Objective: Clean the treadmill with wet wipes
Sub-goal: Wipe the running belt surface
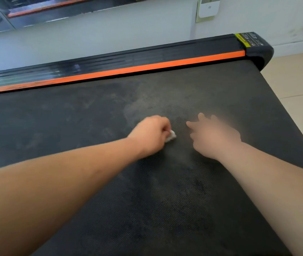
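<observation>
— Treadmill (73, 117) first, head view: which way does it run?
— Its long axis goes from the left up to the right, ending at the black end cap (258, 52); the orange strip (128, 70) follows its far side.
— And the wet wipe (171, 136)?
— A small white wad mid-belt, poking rightward out of the left hand (149, 134), whose curled fingers pinch it.
— The other hand?
— The right hand (215, 135), blurred, is near the wipe but apart, fingers spread and loose, holding nothing.
</observation>
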A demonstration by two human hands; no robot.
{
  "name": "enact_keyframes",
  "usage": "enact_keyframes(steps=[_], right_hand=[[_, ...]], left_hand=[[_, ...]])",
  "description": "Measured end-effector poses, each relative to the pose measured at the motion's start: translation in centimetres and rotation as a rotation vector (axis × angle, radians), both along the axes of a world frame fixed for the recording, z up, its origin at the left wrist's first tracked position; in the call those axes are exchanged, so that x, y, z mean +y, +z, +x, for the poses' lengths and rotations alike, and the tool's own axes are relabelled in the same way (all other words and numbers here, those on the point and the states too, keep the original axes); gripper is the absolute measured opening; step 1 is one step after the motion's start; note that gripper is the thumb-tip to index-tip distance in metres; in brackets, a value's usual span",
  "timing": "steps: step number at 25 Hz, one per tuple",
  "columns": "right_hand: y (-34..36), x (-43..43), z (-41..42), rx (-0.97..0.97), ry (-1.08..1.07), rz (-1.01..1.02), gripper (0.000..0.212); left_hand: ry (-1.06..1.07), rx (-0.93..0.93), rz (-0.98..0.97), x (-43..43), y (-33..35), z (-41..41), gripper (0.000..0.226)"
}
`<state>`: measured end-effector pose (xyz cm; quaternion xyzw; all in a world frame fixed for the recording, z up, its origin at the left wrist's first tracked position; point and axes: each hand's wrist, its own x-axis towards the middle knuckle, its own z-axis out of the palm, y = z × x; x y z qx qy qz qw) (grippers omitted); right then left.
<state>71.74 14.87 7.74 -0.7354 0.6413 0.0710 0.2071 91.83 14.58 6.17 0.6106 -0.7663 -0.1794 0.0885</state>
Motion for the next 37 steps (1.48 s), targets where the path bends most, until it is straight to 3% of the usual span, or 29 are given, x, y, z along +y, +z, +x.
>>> enact_keyframes(steps=[3, 4, 8, 11, 13, 17, 21, 22, 26, 29, 32, 37], right_hand=[[-0.7, -0.2, -0.7, -0.009, -0.010, 0.041, 0.054], [-0.9, -0.1, -0.8, -0.002, -0.005, 0.053, 0.054], [-0.3, -0.2, -0.3, 0.002, 0.016, 0.033, 0.051], [0.0, -0.4, -0.2, -0.023, 0.009, 0.060, 0.051], [-0.2, 0.1, -0.4, -0.016, 0.005, 0.070, 0.052], [0.4, 0.2, -0.2, -0.010, 0.000, 0.080, 0.052], [0.6, 0.0, -0.3, -0.006, 0.001, 0.123, 0.055], [0.5, 0.1, -0.4, -0.006, -0.001, 0.133, 0.056], [0.2, -0.4, -0.6, -0.081, -0.002, 0.134, 0.064], [-0.1, -0.3, -2.3, -0.231, -0.012, 0.050, 0.059], [-0.3, 0.7, -5.6, -0.217, -0.004, 0.008, 0.061], [1.3, 3.0, -9.5, -0.002, 0.084, 0.124, 0.104]], left_hand=[[0.291, -0.010, -0.026, -0.8, -0.1, 2.2, 0.007], [0.276, 0.006, -0.020, 0.1, -0.2, 1.4, 0.008], [-0.120, 0.098, 0.061, 3.9, -0.1, -2.8, 0.008], [0.093, -0.010, -0.062, 0.6, -0.3, 1.3, 0.011], [0.154, -0.028, -0.022, 1.7, -0.4, 1.3, 0.011], [-0.150, 0.065, 0.056, 5.0, -0.1, -2.3, 0.011], [0.257, 0.041, -0.007, 1.4, -0.3, 1.2, 0.012], [0.255, 0.032, 0.023, 2.2, -0.3, 0.1, 0.014], [-0.282, 0.026, 0.125, 7.2, 0.8, -7.2, 0.015], [-0.061, -0.057, 0.021, 3.3, 0.6, -3.7, 0.013], [0.173, -0.059, 0.097, 3.5, 0.8, -2.9, 0.017], [-0.260, -0.141, 0.183, 10.4, 1.5, -12.7, 0.013]])
